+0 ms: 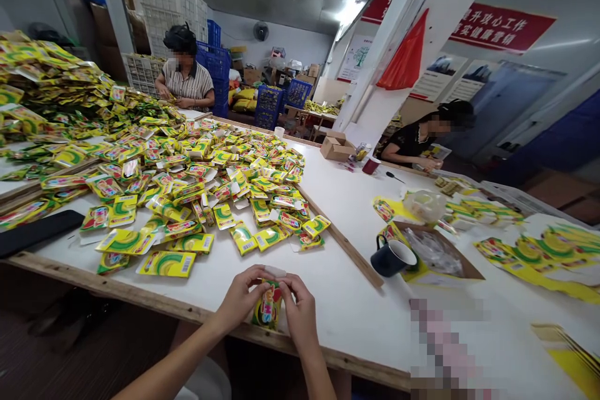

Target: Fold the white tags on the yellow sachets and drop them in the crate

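Observation:
Both my hands hold one small yellow and green packet (pixel 269 306) upright at the near edge of the white table (pixel 347 300). My left hand (pixel 241 297) pinches its left side and my right hand (pixel 300 309) pinches its top right, where a white flap shows. A big heap of the same yellow packets (pixel 187 181) covers the table ahead and to the left, the nearest ones (pixel 166 262) a short reach from my left hand.
A dark mug (pixel 392 257) stands right of a wooden strip (pixel 340 237), beside an open cardboard box (pixel 435 256). A black flat object (pixel 37 231) lies at the left edge. Two other people (pixel 185 78) (pixel 422 137) sit at the far side. Flat yellow cards (pixel 539 250) lie at right.

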The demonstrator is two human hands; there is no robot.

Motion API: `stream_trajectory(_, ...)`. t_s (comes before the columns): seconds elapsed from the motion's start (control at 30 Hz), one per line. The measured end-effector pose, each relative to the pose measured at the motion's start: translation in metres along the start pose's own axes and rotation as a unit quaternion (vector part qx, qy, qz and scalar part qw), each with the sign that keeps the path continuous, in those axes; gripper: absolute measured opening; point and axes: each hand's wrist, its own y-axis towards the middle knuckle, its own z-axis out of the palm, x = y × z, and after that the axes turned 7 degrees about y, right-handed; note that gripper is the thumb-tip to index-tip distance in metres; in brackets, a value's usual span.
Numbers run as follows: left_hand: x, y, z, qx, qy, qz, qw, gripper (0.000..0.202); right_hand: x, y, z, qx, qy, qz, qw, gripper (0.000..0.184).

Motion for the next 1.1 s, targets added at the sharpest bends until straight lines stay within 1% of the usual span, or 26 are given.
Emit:
stream_trajectory(0.07, 0.002, -0.001, 0.004, -0.022, -0.035, -0.002, 0.999, 0.021, -0.003, -0.002, 0.001, -0.038, 0.023, 0.011, 0.999, 0.019)
stream_trajectory(0.1, 0.002, -0.002, 0.005, -0.029, -0.049, -0.003, 0.998, 0.025, -0.004, -0.004, 0.000, -0.045, 0.028, 0.013, 0.999, 0.021)
stream_trajectory(0.17, 0.001, -0.004, 0.006, -0.033, -0.041, -0.002, 0.999, 0.025, -0.003, -0.006, 0.000, -0.027, 0.017, 0.008, 0.999, 0.020)
stream_trajectory(0.27, -0.005, -0.006, 0.005, -0.026, 0.011, 0.004, 1.000, 0.013, 0.002, -0.008, -0.002, 0.008, -0.010, -0.006, 1.000, 0.018)
stream_trajectory(0.33, -0.009, -0.008, 0.004, -0.026, 0.023, 0.000, 0.999, 0.013, 0.006, -0.009, -0.002, 0.005, -0.015, -0.009, 1.000, 0.018)
stream_trajectory(0.43, -0.014, -0.007, 0.005, -0.041, 0.022, -0.031, 0.998, 0.015, 0.009, -0.009, 0.000, -0.016, -0.025, -0.004, 1.000, 0.018)
stream_trajectory(0.53, -0.016, -0.003, 0.008, -0.063, 0.017, -0.059, 0.996, 0.017, 0.011, -0.004, 0.003, -0.038, -0.034, 0.001, 0.999, 0.019)
stream_trajectory(0.6, -0.015, 0.000, 0.009, -0.071, 0.012, -0.061, 0.996, 0.018, 0.012, 0.000, 0.004, -0.043, -0.036, 0.000, 0.998, 0.022)
stream_trajectory(0.7, -0.011, 0.001, 0.008, -0.060, 0.002, -0.061, 0.996, 0.021, 0.012, -0.001, 0.001, -0.034, -0.032, 0.002, 0.999, 0.022)
stream_trajectory(0.8, -0.007, -0.004, 0.004, -0.039, 0.004, -0.055, 0.998, 0.020, 0.006, -0.008, -0.001, -0.021, -0.009, 0.006, 1.000, 0.019)
stream_trajectory(0.9, -0.007, -0.010, 0.002, -0.025, 0.026, -0.025, 0.999, 0.018, 0.001, -0.015, 0.005, -0.013, 0.025, 0.011, 1.000, 0.018)
stream_trajectory(0.97, -0.008, -0.012, 0.002, -0.016, 0.043, -0.002, 0.999, 0.019, 0.002, -0.018, 0.008, -0.010, 0.029, 0.016, 0.999, 0.017)
stream_trajectory(1.0, -0.007, -0.012, 0.000, -0.010, 0.053, 0.008, 0.999, 0.020, 0.005, -0.019, 0.006, -0.013, 0.018, 0.018, 1.000, 0.018)
stream_trajectory(1.03, -0.006, -0.011, -0.002, -0.006, 0.067, 0.016, 0.998, 0.020, 0.009, -0.020, -0.001, -0.022, -0.002, 0.019, 1.000, 0.019)
stream_trajectory(1.07, -0.004, -0.010, -0.006, -0.008, 0.087, 0.022, 0.996, 0.021, 0.014, -0.022, -0.012, -0.039, -0.030, 0.019, 0.999, 0.021)
stream_trajectory(1.1, -0.001, -0.007, -0.012, -0.016, 0.116, 0.028, 0.993, 0.023, 0.019, -0.025, -0.030, -0.059, -0.066, 0.020, 0.996, 0.023)
